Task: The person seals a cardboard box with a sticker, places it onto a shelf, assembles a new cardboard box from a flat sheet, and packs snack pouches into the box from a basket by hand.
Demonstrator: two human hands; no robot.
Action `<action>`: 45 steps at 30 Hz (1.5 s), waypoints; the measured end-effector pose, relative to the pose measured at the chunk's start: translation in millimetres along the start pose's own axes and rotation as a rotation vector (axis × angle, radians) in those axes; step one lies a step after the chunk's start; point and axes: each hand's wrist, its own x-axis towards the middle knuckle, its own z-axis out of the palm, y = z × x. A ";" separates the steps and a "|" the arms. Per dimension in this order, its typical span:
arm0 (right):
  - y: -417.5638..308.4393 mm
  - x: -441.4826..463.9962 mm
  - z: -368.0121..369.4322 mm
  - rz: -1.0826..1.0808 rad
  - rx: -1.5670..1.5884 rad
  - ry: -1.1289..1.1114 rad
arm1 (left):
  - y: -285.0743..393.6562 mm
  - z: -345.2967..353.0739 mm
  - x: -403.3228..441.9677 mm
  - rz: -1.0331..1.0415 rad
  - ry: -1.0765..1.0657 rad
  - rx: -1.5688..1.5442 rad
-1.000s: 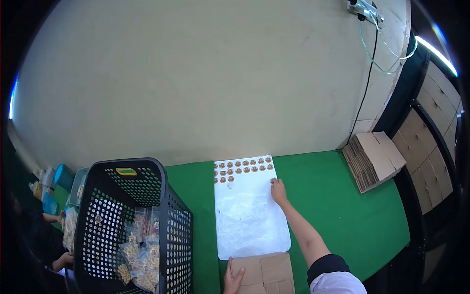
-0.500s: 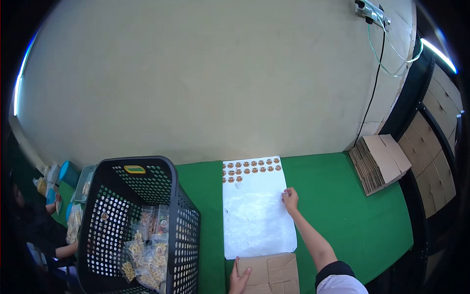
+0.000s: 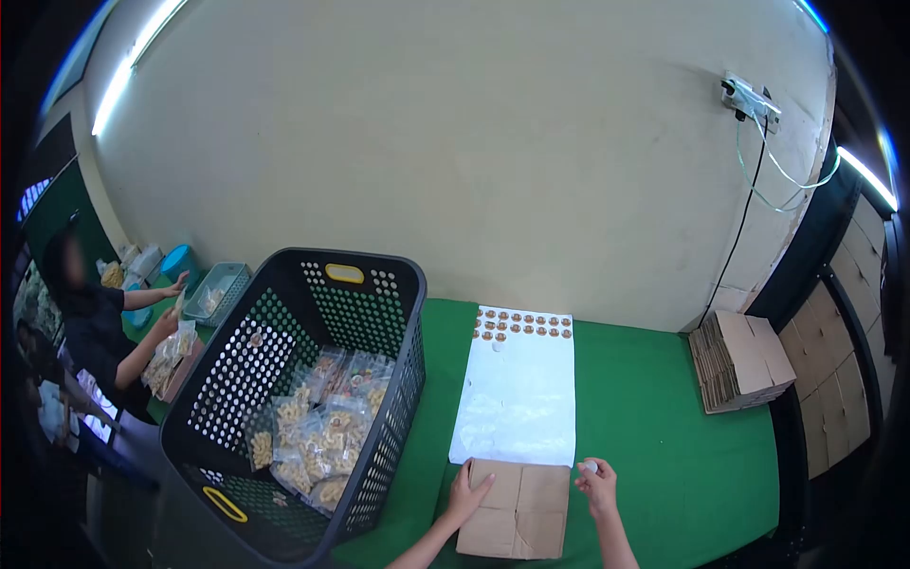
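A flat cardboard piece [image 3: 517,512] lies at the near edge of a white sticker sheet [image 3: 521,398], whose round brown stickers [image 3: 529,330] sit in rows at its far end. My left hand [image 3: 466,495] holds the cardboard's left edge, thumb on top. Just right of the cardboard, my right hand [image 3: 597,484] pinches a small round whitish sticker between its fingertips. To the left stands a tall black basket [image 3: 384,455] with clear bags of pale snacks [image 3: 322,441] inside.
Folded cardboard boxes [image 3: 744,360] are stacked at the right of the green table [image 3: 673,446]. A co-worker [image 3: 95,322] handles bags at the far left, near a teal basket [image 3: 218,289]. A power strip [image 3: 752,100] hangs on the wall.
My right hand has moved from the sheet's right edge down beside the cardboard. The view has shifted, showing more of the basket and the co-worker, whose arms have moved.
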 end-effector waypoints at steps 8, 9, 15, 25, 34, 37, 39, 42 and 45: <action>25.8 -67.6 -5.1 -0.046 0.008 -0.163 | 46.1 -11.9 -18.5 0.472 0.104 0.541; 26.3 -74.4 -1.5 -0.056 -0.024 -0.170 | 50.5 -10.8 -27.9 0.497 0.035 0.572; 32.2 -93.8 5.1 -0.145 -0.115 -0.181 | 44.9 3.7 -86.4 0.575 -0.225 0.708; 45.9 -108.1 0.5 -0.089 -0.163 -0.189 | 42.0 1.0 -95.3 0.604 -0.177 0.743; 57.0 -102.4 7.0 -0.101 -0.196 -0.169 | 36.9 2.2 -96.1 0.586 -0.165 0.669; 56.2 -96.0 14.6 -0.095 -0.142 -0.197 | 35.2 3.1 -94.9 0.582 -0.160 0.655; 52.7 -93.8 22.6 -0.112 -0.099 -0.218 | 37.8 2.3 -96.6 0.585 -0.153 0.675; 50.4 -87.4 24.5 -0.037 -0.156 -0.353 | 39.3 1.0 -96.8 0.586 -0.153 0.684; 63.1 -78.2 24.9 0.020 -0.117 -0.402 | 37.4 0.7 -96.0 0.576 -0.167 0.669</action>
